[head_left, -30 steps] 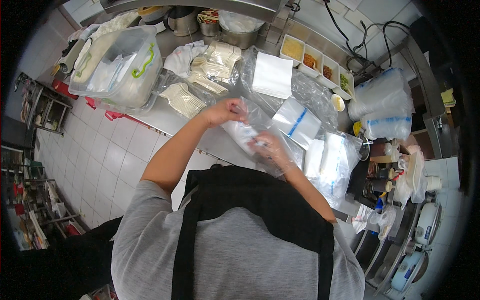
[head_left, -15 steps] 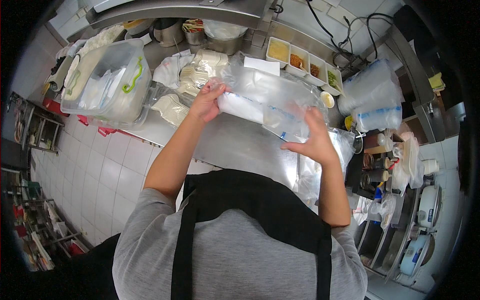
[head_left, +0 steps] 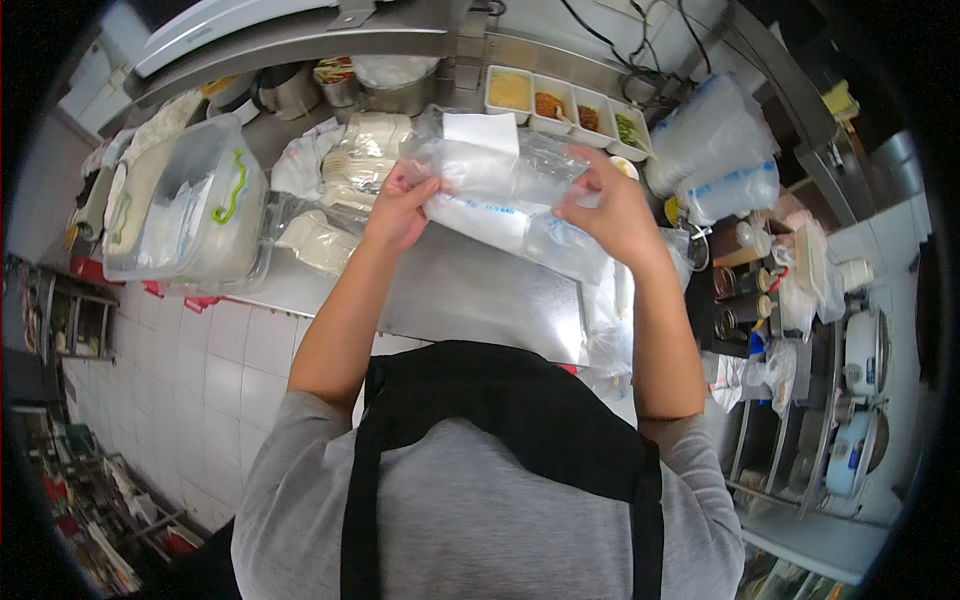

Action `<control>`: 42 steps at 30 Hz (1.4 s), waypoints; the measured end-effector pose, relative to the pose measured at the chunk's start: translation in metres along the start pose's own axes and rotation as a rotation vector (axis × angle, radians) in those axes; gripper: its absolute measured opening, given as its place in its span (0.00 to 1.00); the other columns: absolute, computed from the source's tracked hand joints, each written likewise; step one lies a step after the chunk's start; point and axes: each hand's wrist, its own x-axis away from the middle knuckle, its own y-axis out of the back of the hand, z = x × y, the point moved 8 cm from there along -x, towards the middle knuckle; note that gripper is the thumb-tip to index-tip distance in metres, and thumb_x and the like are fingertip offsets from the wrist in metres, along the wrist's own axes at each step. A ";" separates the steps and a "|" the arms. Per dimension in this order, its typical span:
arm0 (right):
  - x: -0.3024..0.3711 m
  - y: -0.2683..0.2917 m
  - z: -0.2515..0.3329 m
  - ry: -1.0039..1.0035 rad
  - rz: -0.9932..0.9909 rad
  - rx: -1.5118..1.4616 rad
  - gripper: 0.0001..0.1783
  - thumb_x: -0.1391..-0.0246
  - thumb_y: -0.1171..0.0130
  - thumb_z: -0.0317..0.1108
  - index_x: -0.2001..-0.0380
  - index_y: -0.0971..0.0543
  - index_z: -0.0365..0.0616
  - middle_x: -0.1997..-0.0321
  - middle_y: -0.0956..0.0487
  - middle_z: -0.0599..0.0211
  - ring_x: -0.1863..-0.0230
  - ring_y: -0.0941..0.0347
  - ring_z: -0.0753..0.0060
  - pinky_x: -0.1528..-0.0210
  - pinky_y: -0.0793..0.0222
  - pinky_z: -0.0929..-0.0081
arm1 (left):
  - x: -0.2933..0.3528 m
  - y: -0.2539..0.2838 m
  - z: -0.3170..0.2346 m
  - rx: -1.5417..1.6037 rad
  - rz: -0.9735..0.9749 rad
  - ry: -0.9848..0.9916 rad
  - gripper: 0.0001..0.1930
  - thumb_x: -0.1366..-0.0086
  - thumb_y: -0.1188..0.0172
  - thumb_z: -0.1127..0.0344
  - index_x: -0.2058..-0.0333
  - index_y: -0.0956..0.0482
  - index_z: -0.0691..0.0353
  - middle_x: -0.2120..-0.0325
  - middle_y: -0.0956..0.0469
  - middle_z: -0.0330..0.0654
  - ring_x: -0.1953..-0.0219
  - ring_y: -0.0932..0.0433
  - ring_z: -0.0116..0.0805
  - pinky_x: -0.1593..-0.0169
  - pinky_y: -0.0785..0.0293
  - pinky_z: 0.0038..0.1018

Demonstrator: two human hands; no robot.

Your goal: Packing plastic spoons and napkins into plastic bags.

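- The clear plastic bag (head_left: 480,212), with something white and flat in it, is held above the middle of the metal desk (head_left: 480,300); what the white part is, I cannot tell.
- Its long axis runs left to right at a slant, the left end toward the back edge of the desk, the right end dipping toward the front right corner.
- The left hand (head_left: 402,208) is the nearer one, touching the bag: its fingers are closed in a pinch on the left end, thumb uppermost.
- The right hand (head_left: 617,212) is at the bag's right part, thumb and fingers curled with a narrow gap. They are blurred, and I cannot tell whether they grip the film or only brush it. From these fingers, most of the bag lies to the left.
- Behind it, toward the back edge, lies a white paper stack (head_left: 481,131); packed pale cutlery (head_left: 358,178) lies left of that, just beyond the left hand.
- A line of blue printing (head_left: 500,209) runs along the bag's white part. Another blue-printed strip crosses the stacked plastic bags (head_left: 712,135) near the desk's back right corner. No other label stands out on the desk.
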 end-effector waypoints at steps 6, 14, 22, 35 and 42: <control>0.058 -0.026 -0.003 0.024 0.157 -0.143 0.14 0.56 0.34 0.24 0.63 0.21 0.42 0.70 0.22 0.61 0.68 0.22 0.67 0.64 0.27 0.72 | 0.005 0.035 0.026 -0.059 0.016 0.125 0.18 0.40 0.39 0.79 0.52 0.29 0.62 0.59 0.23 0.39 0.57 0.22 0.31 0.50 0.25 0.29; 0.170 0.003 -0.136 -0.557 -0.382 -0.801 0.09 0.49 0.39 0.18 0.66 0.26 0.41 0.67 0.23 0.70 0.67 0.26 0.80 0.65 0.27 0.79 | -0.099 -0.131 0.084 -0.842 0.223 0.080 0.19 0.40 0.36 0.69 0.51 0.27 0.59 0.61 0.20 0.44 0.60 0.21 0.31 0.56 0.24 0.27; 0.289 0.056 -0.253 -0.823 -0.807 -0.574 0.20 0.50 0.38 0.21 0.53 0.29 0.40 0.57 0.24 0.59 0.59 0.25 0.66 0.56 0.26 0.70 | 0.008 -0.251 0.242 -1.562 0.792 -0.512 0.27 0.41 0.36 0.55 0.43 0.29 0.49 0.37 0.36 0.44 0.31 0.45 0.48 0.34 0.47 0.54; 0.234 -0.038 -0.231 -0.477 -0.019 0.499 0.43 0.43 0.44 0.50 0.29 0.48 0.50 0.26 0.50 0.51 0.26 0.56 0.43 0.31 0.59 0.39 | -0.020 -0.228 0.268 -1.589 1.025 -0.429 0.48 0.49 0.36 0.37 0.31 0.47 0.40 0.28 0.58 0.42 0.27 0.64 0.49 0.32 0.63 0.63; 0.213 0.006 -0.216 -0.738 0.224 0.753 0.49 0.57 0.34 0.59 0.34 0.38 0.53 0.32 0.40 0.50 0.34 0.43 0.44 0.38 0.47 0.42 | 0.019 -0.113 0.117 -1.675 0.537 -0.440 0.39 0.45 0.34 0.48 0.36 0.37 0.44 0.31 0.49 0.44 0.28 0.57 0.51 0.32 0.55 0.55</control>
